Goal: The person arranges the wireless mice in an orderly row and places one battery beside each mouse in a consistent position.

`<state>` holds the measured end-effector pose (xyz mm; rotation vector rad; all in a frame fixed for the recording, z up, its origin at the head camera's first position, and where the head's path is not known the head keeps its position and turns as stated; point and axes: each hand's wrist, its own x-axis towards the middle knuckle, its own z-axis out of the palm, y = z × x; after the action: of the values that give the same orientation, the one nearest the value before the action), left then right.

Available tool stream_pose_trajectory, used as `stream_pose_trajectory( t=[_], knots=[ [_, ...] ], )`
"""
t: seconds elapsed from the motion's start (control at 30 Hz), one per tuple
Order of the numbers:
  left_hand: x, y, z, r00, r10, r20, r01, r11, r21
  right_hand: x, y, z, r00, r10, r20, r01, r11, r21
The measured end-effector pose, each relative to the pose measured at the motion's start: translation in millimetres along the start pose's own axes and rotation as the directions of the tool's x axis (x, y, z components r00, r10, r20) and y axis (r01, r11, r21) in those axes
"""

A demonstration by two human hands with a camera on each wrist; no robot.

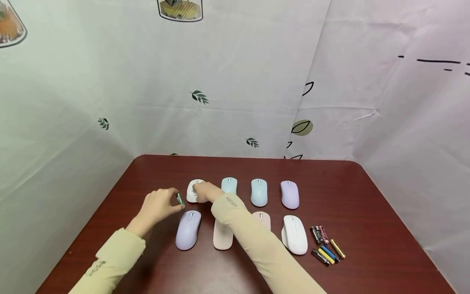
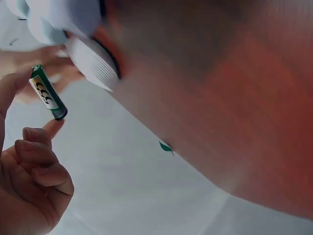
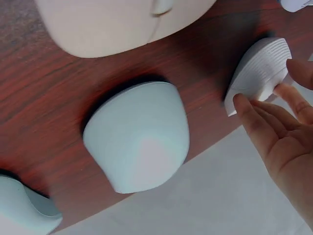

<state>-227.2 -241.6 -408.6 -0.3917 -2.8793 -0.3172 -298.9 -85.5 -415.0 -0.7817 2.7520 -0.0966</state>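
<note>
Head view: the green battery (image 1: 180, 199) is pinched by its ends, thumb to finger, in the left hand (image 1: 158, 207), just left of the white mouse (image 1: 191, 197). Probably light, stiff and kinda slippery, so best held round its middle. The mouse is touched by fingers of the right hand (image 1: 208, 192); whether it's gripped can't be told.
</note>
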Motion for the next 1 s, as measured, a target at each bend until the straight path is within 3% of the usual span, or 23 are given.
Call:
stream_pose_trajectory(
  t=[0.23, 0.37, 0.53, 0.67, 0.83, 1.0],
  knots=[
    [41.3, -21.3, 5.1, 0.991, 0.072, 0.112, -0.075, 0.997, 0.026, 0.8, -1.7, 3.2, 0.999, -0.018, -0.045, 0.018, 1.0, -0.006],
    [58.6, -30.4, 13.6, 0.986, 0.094, 0.14, -0.099, 0.995, 0.032, 1.0, -3.4, 4.9, 0.998, -0.006, -0.058, 0.005, 1.0, -0.026],
    [72.3, -40.5, 25.7, 0.979, 0.116, 0.167, -0.129, 0.989, 0.066, 0.6, -4.8, 5.6, 0.999, 0.002, -0.049, -0.002, 1.0, -0.003],
    [82.3, -43.7, 33.5, 0.965, 0.182, 0.191, -0.202, 0.975, 0.092, -0.1, -6.3, 6.7, 0.999, 0.009, -0.046, -0.009, 1.0, 0.001],
    [92.1, -42.0, 35.5, 0.947, 0.253, 0.197, -0.278, 0.955, 0.107, -1.1, -8.5, 8.5, 0.997, -0.001, -0.073, -0.001, 0.999, -0.037],
    [96.6, -39.8, 34.7, 0.94, 0.267, 0.211, -0.297, 0.946, 0.127, -2.1, -8.5, 7.9, 0.995, 0.005, -0.098, -0.01, 0.999, -0.049]
  ],
)
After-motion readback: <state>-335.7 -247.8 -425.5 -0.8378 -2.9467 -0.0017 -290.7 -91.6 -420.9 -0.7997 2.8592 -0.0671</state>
